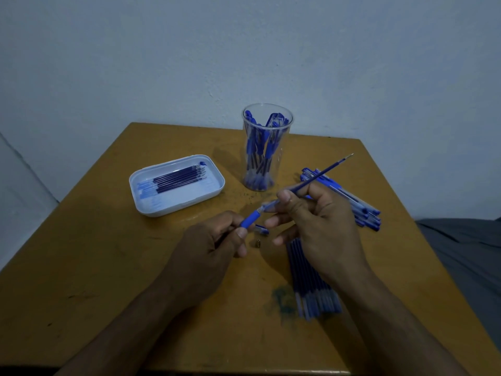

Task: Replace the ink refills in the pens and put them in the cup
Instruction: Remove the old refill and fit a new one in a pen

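Refill out of the barrel — pen open between my two hands.

My left hand [217, 240] is closed around the blue grip end of the pen barrel [260, 213], and my right hand [317, 213] pinches a blue refill [325, 172] between thumb and fingers, its tip pointing up and away to the right. I judge the metal tip cone [258, 243] and a small blue piece lying on the tabletop [108, 267] belong to this pen, so I keep them within reach. To do this well I hold the barrel steady and move the refill straight along its axis — no bending. The clear cup [267, 147], already holding pens, stands behind; the white tray [176, 185] holds refills, more lie under my right wrist, and a pile of pens [352, 199] lies to the right.
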### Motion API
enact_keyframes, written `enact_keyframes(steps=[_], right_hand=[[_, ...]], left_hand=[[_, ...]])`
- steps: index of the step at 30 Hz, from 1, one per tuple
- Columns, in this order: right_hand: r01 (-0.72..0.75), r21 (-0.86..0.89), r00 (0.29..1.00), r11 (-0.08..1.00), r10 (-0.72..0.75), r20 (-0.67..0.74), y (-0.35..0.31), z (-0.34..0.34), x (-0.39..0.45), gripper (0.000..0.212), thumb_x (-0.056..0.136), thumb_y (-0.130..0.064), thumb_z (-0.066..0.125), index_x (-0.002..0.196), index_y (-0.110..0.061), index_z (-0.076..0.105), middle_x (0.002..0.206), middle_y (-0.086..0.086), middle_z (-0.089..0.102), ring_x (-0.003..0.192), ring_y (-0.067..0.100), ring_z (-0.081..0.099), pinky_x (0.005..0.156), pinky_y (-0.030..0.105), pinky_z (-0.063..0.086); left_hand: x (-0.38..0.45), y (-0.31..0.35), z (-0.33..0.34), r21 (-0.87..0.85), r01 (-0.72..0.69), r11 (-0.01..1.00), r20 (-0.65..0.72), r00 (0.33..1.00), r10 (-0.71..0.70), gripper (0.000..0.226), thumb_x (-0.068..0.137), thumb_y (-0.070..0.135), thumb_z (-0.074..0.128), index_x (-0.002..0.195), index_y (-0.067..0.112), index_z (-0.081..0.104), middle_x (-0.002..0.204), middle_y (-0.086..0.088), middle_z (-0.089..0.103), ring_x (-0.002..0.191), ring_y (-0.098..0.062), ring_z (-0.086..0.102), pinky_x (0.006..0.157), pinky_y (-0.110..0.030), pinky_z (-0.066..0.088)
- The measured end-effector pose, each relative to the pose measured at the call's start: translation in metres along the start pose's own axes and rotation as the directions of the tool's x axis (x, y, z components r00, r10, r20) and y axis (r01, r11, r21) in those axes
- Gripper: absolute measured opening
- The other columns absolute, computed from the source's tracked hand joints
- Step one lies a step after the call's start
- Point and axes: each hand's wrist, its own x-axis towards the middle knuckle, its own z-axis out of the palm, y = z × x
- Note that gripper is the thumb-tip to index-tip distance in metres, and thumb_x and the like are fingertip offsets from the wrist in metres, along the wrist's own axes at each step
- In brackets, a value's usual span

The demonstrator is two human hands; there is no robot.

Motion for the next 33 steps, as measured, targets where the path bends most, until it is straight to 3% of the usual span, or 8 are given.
enact_keyframes(steps=[5, 10, 18, 23, 26, 28, 30, 33], right_hand=[[-0.005, 0.024, 1.000, 1.000, 0.006, -0.025, 0.002, 0.001, 0.000, 0.017, 0.100, -0.016, 0.058, 0.099, 0.000, 0.062, 0.087, 0.015, 0.074, 0.074, 0.029, 0.074, 0.049, 0.034, 0.059], [0.006, 0.025, 1.000, 1.000, -0.005, -0.022, 0.003, 0.001, 0.000, 0.018, 0.099, -0.017, 0.059, 0.095, 0.000, 0.062, 0.084, 0.016, 0.074, 0.071, 0.027, 0.073, 0.049, 0.034, 0.059], [-0.131, 0.073, 0.988, 0.989, 0.124, 0.096, 0.003, -0.002, 0.002, 0.024, 0.087, -0.022, 0.072, 0.103, -0.004, 0.071, 0.089, 0.014, 0.074, 0.072, 0.027, 0.069, 0.049, 0.035, 0.056], [-0.078, 0.116, 0.997, 0.990, 0.080, -0.019, 0.001, -0.007, 0.003, 0.020, 0.096, -0.020, 0.065, 0.092, 0.000, 0.062, 0.082, 0.014, 0.071, 0.059, 0.025, 0.064, 0.042, 0.031, 0.050], [-0.130, -0.074, 0.986, 0.989, 0.137, 0.100, 0.001, -0.007, -0.001, 0.017, 0.092, -0.022, 0.070, 0.089, -0.005, 0.073, 0.074, 0.017, 0.069, 0.052, 0.028, 0.058, 0.040, 0.030, 0.046], [-0.177, -0.204, 0.963, 0.963, 0.212, 0.167, -0.002, -0.004, -0.005, 0.018, 0.090, -0.030, 0.073, 0.099, -0.015, 0.076, 0.070, 0.017, 0.067, 0.046, 0.019, 0.054, 0.039, 0.027, 0.044], [-0.138, -0.354, 0.972, 0.925, 0.194, 0.129, 0.000, -0.003, -0.005, 0.024, 0.090, -0.036, 0.072, 0.111, -0.023, 0.073, 0.070, 0.008, 0.068, 0.043, 0.005, 0.054, 0.042, 0.019, 0.042], [0.096, -0.704, 0.981, 0.704, 0.053, 0.188, 0.008, -0.001, -0.003, 0.022, 0.094, -0.036, 0.069, 0.114, -0.031, 0.074, 0.092, -0.014, 0.070, 0.078, -0.002, 0.062, 0.066, 0.012, 0.047]], left_hand=[[0.000, 0.001, 0.000, -0.002, 0.003, 1.000, 0.003, 1.000, -0.003, 0.015, 0.103, 0.026, 0.051, 0.105, 0.029, 0.066, 0.077, 0.008, 0.070, 0.063, -0.002, 0.061, 0.059, -0.016, 0.042], [0.000, -0.001, 0.001, 0.002, -0.017, 1.000, -0.004, 1.000, 0.017, 0.016, 0.103, 0.027, 0.051, 0.106, 0.028, 0.067, 0.079, 0.007, 0.070, 0.060, -0.008, 0.059, 0.058, -0.032, 0.047], [-0.001, 0.000, 0.001, -0.017, -0.037, 0.999, -0.006, 0.999, 0.036, 0.015, 0.102, 0.023, 0.053, 0.103, 0.027, 0.067, 0.077, 0.007, 0.070, 0.062, -0.004, 0.061, 0.059, -0.017, 0.042], [-0.001, -0.001, 0.002, -0.011, -0.029, 1.000, -0.008, 1.000, 0.028, 0.015, 0.102, 0.024, 0.053, 0.099, 0.031, 0.066, 0.076, 0.008, 0.070, 0.060, -0.005, 0.058, 0.057, -0.018, 0.042], [-0.001, 0.000, 0.003, -0.012, -0.027, 1.000, -0.003, 1.000, 0.027, 0.015, 0.102, 0.022, 0.053, 0.101, 0.031, 0.066, 0.075, 0.007, 0.070, 0.061, -0.003, 0.059, 0.057, -0.013, 0.041], [-0.001, 0.000, 0.002, -0.028, -0.022, 0.999, -0.010, 1.000, 0.021, 0.016, 0.103, 0.023, 0.051, 0.105, 0.030, 0.066, 0.076, 0.006, 0.070, 0.061, -0.002, 0.059, 0.058, -0.012, 0.041], [0.000, -0.002, 0.001, -0.058, -0.011, 0.998, -0.031, 0.999, 0.010, 0.017, 0.103, 0.025, 0.050, 0.108, 0.028, 0.066, 0.077, 0.004, 0.070, 0.057, -0.005, 0.058, 0.056, -0.016, 0.042], [0.002, -0.003, 0.000, -0.127, 0.019, 0.992, -0.063, 0.998, -0.028, 0.018, 0.104, 0.022, 0.048, 0.108, 0.022, 0.066, 0.077, 0.000, 0.070, 0.051, -0.008, 0.053, 0.052, -0.023, 0.043]])
